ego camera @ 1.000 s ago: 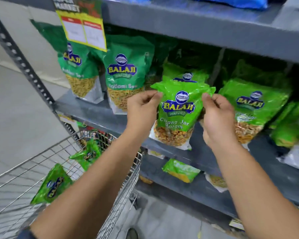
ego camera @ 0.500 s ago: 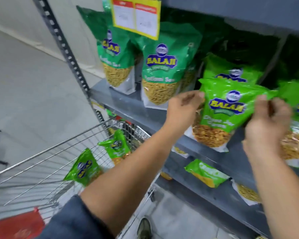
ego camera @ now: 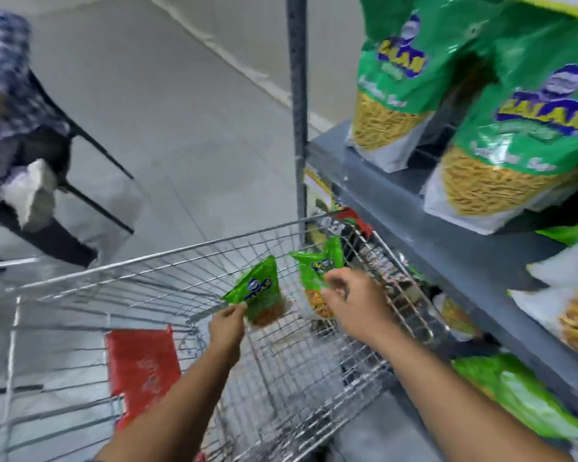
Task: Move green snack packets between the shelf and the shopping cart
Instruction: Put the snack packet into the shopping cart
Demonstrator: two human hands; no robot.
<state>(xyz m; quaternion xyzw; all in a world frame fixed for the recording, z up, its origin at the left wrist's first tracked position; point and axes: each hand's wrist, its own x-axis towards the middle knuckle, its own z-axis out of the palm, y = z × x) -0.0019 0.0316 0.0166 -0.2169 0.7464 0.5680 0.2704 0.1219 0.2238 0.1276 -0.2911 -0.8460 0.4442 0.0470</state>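
Observation:
Two small green snack packets lie inside the wire shopping cart [ego camera: 167,255]. My left hand [ego camera: 228,323] pinches the lower corner of the left packet [ego camera: 259,291]. My right hand [ego camera: 351,300] is over the right packet [ego camera: 317,265], its fingers curled at the packet's lower part; whether they grip it I cannot tell. Large green snack packets [ego camera: 518,135] stand upright on the grey shelf [ego camera: 414,221] at the right.
A red flap [ego camera: 142,368] hangs at the cart's near end. A perforated shelf post [ego camera: 297,105] rises beside the cart. More green packets [ego camera: 521,391] lie on a lower shelf. A seated person on a dark chair [ego camera: 24,128] is at the far left across grey floor.
Both hands left the large packet on the shelf and dropped left into the cart. My view swung down and left; the left hand now holds a small packet.

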